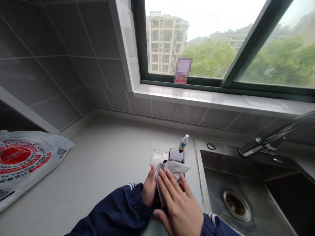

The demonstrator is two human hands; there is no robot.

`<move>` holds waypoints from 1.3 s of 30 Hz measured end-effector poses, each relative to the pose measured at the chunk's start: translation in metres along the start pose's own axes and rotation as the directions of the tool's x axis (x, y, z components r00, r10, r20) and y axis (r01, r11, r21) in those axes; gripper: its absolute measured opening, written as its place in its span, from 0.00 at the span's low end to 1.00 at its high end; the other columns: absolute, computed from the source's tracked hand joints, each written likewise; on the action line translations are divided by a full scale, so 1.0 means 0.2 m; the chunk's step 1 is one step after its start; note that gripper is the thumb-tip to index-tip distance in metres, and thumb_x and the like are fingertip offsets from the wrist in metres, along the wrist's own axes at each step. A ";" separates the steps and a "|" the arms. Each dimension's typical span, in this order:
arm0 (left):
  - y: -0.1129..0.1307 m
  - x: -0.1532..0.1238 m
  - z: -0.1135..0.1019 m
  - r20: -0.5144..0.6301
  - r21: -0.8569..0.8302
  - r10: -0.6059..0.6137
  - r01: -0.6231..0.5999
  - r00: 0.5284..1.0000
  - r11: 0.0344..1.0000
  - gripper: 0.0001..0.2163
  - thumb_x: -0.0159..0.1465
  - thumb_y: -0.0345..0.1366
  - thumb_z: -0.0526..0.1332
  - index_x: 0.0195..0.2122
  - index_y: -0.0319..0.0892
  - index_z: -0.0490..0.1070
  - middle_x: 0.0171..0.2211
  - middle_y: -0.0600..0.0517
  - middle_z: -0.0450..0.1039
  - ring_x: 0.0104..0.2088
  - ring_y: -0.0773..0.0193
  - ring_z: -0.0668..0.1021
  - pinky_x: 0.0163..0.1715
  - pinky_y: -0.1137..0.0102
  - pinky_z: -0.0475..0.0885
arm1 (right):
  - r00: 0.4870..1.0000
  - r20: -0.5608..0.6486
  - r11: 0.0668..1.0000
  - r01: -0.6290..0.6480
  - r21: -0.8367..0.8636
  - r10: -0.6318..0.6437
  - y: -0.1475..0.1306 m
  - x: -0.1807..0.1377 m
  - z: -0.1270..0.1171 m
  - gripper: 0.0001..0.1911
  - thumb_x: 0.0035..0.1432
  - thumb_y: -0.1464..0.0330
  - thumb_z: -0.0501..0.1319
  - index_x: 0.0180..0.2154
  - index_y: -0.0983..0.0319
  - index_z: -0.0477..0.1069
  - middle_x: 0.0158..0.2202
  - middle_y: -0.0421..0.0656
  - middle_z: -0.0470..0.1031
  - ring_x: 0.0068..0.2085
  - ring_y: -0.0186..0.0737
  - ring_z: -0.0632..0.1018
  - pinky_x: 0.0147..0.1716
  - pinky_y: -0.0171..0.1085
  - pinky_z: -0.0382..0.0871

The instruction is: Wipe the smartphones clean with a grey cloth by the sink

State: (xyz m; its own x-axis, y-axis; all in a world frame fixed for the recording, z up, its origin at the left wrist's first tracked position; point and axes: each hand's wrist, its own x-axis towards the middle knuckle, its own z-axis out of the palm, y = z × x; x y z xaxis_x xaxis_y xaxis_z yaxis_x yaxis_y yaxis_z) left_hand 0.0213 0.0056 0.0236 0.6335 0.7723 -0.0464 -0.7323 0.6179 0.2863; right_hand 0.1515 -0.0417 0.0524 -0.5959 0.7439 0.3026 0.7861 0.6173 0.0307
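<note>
A black phone [176, 155] lies screen up on the pale counter [105, 164], close to the sink's left rim. My right hand [178, 203] lies flat with fingers stretched out, pressing a grey cloth [176, 168] onto the phone's near half. My left hand [149, 188], in a navy sleeve, grips the phone's left edge, thumb up beside the cloth. A clear phone case [158, 156] lies just left of the phone. A small white spray bottle [183, 143] with a blue and yellow label stands right behind the phone.
A steel sink [246, 196] with a drain fills the right side, its tap [270, 139] reaching in from the right. A white plastic bag with red print [22, 160] lies at the left. Grey tiled walls and a window sill [209, 98] close the back.
</note>
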 end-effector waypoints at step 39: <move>-0.01 0.00 0.02 -0.024 0.008 0.036 -0.035 0.999 0.999 0.32 0.68 0.53 0.41 0.58 0.29 0.64 0.52 0.36 0.72 0.58 0.51 0.70 0.62 0.59 0.54 | 0.978 0.182 0.982 -0.128 0.136 0.103 0.09 0.01 -0.03 0.36 0.62 0.61 0.54 0.68 0.61 0.44 0.69 0.42 0.39 0.69 0.51 0.47 0.63 0.57 0.47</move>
State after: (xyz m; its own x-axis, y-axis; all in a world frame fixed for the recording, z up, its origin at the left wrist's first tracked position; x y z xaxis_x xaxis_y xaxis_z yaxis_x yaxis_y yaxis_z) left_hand 0.0243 0.0040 0.0274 0.6009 0.7971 -0.0591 -0.7523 0.5890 0.2951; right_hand 0.1647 -0.0310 0.0598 -0.5320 0.8374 0.1254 0.8264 0.5457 -0.1387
